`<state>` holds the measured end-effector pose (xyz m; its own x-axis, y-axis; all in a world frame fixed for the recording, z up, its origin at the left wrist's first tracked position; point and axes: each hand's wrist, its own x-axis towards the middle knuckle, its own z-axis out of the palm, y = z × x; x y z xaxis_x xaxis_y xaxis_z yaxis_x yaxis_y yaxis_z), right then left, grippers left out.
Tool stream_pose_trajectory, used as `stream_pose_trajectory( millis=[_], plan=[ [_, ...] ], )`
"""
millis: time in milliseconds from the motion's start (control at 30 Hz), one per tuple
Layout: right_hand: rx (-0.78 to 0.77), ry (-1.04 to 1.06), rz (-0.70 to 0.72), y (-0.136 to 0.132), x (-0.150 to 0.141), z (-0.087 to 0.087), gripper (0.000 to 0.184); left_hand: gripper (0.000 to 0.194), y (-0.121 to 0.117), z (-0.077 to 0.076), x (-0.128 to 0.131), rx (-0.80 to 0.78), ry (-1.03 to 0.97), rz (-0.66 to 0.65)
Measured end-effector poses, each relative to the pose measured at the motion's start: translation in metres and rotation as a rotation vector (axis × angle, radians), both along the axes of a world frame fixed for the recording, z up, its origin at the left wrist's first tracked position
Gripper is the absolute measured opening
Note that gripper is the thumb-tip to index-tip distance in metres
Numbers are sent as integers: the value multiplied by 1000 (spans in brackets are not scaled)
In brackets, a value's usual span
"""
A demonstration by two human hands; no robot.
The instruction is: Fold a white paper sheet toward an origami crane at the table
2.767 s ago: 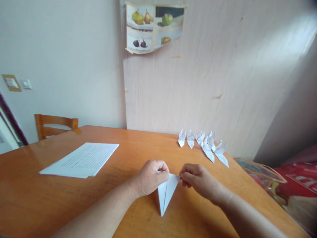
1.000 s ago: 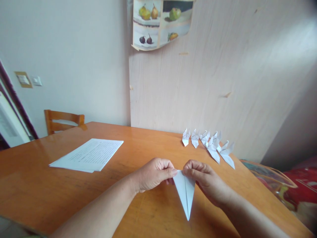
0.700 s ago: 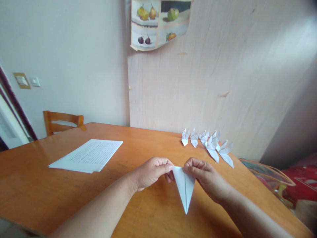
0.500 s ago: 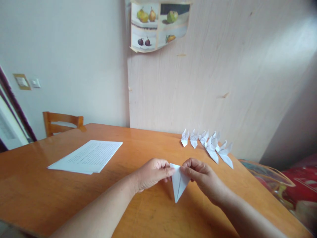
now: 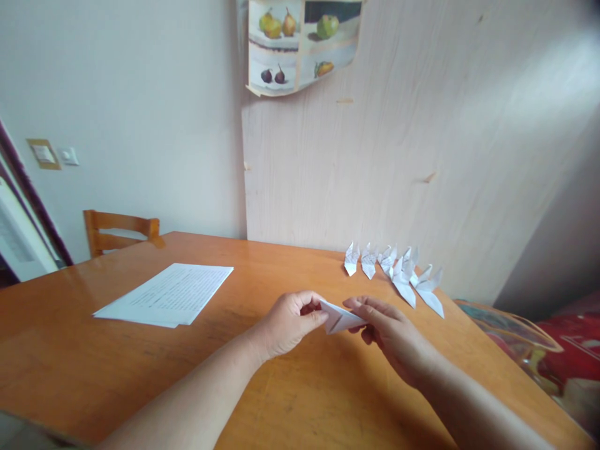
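Above the near part of the wooden table (image 5: 300, 394), a small folded piece of white paper (image 5: 338, 319) is held between both hands. It is seen tilted, with a dark line along one face. My left hand (image 5: 295, 320) pinches its left edge between thumb and fingers. My right hand (image 5: 384, 325) has its fingers closed around the right end, where part of the paper is hidden. Several folded paper figures (image 5: 404, 278) with upright points stand beyond my right hand at the back right of the table.
A stack of printed sheets (image 5: 169, 294) lies at the left of the table. A wooden chair (image 5: 122, 232) stands past the far left edge. Behind the table is a wall panel (image 5: 375, 169) with a fruit picture (image 5: 304, 47). Red bags (image 5: 572, 344) lie beyond the right edge.
The folded paper has turned from point-down, facing me, to a flatter, sideways tilt. My right hand has shifted its grip from the top corner to the right end.
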<state>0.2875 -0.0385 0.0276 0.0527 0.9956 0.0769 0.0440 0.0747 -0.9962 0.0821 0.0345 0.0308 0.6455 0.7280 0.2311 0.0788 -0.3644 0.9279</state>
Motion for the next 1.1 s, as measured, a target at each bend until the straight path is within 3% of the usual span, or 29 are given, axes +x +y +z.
stream_pose_trajectory(
  millis=[167, 367, 633, 900, 1100],
  plan=[
    [-9, 50, -24, 0, 0, -2, 33, 13, 1, -3, 0, 182, 145, 23],
    [-31, 0, -30, 0, 2, -1, 27, 35, 5, -5, -6, 364, 251, -14],
    [-47, -211, -116, 6, 4, -5, 25, 18, 0, -9, -4, 206, 287, -25],
    [-57, -390, 113, 8, 3, -27, 24, 19, -2, -10, -4, 158, 334, -163],
    [-25, -494, 228, 3, 2, -20, 22, 18, 0, -12, -5, 134, 356, -199]
  ],
)
